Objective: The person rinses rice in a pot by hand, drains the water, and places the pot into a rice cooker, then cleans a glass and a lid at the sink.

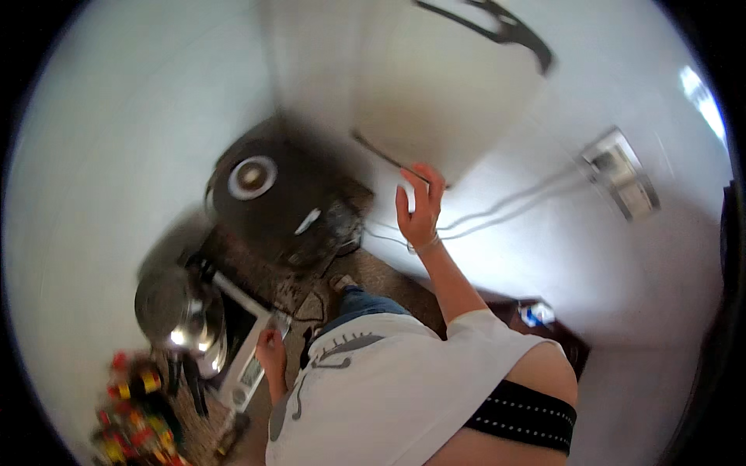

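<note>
My right hand (pixel 421 209) is raised near the wall, fingers spread and a thin band at its wrist. Its fingertips overlap the end of a thin dark rod or edge (pixel 382 154); whether they touch it I cannot tell. My left hand (pixel 271 355) hangs low on the left with its fingers curled, beside a white-framed appliance (pixel 247 373) with a dial; whether it holds anything is unclear. On that appliance rests a shiny metal pot or kettle (pixel 180 311). A dark rounded appliance (pixel 262 221) with a pale ring on top stands ahead.
A switch or socket box (pixel 620 172) is fixed to the right wall, with cables (pixel 513 204) running down from it. Red and yellow packets or bottles (pixel 137 413) crowd the lower left. A dark wooden surface (pixel 571 343) at right bears a blue and white item (pixel 536 314).
</note>
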`<state>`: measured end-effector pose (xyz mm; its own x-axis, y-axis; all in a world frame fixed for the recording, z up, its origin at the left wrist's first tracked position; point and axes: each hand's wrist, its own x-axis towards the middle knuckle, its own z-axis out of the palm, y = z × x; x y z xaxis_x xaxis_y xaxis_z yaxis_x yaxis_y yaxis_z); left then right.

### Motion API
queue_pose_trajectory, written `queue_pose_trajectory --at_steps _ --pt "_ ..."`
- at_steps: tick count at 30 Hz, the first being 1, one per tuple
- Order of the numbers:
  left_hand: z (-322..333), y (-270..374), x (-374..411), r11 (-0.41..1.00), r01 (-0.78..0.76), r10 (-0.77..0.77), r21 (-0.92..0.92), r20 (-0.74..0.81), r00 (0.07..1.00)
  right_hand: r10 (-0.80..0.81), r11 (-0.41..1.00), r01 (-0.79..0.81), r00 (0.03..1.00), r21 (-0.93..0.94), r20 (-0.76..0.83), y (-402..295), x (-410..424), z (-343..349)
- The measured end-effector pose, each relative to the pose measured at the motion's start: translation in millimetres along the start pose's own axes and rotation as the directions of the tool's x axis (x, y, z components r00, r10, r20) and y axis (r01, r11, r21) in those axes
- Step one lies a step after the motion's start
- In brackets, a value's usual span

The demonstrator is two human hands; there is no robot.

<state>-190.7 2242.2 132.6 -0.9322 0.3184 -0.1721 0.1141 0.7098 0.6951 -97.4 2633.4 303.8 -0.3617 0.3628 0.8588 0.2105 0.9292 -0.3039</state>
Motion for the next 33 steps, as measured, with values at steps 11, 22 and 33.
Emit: queue_pose_trajectory --at_steps 11,22,33 --pt "9 30 30 0.957 -0.28 0.287 -0.078 0.109 0.952 -0.156 0.759 -0.267 0.811 -0.594 -0.564 70 81 -202" --pt "-12 22 21 0.986 -0.166 0.166 0.0 0.032 0.986 -0.299 0.891 0.001 0.755 -0.455 -0.584 31 73 -164" --pt "-3 10 -25 0.985 -0.086 0.079 -0.152 -0.052 0.996 0.209 0.927 -0.363 0.713 0.097 0.67 -4 -110 88"
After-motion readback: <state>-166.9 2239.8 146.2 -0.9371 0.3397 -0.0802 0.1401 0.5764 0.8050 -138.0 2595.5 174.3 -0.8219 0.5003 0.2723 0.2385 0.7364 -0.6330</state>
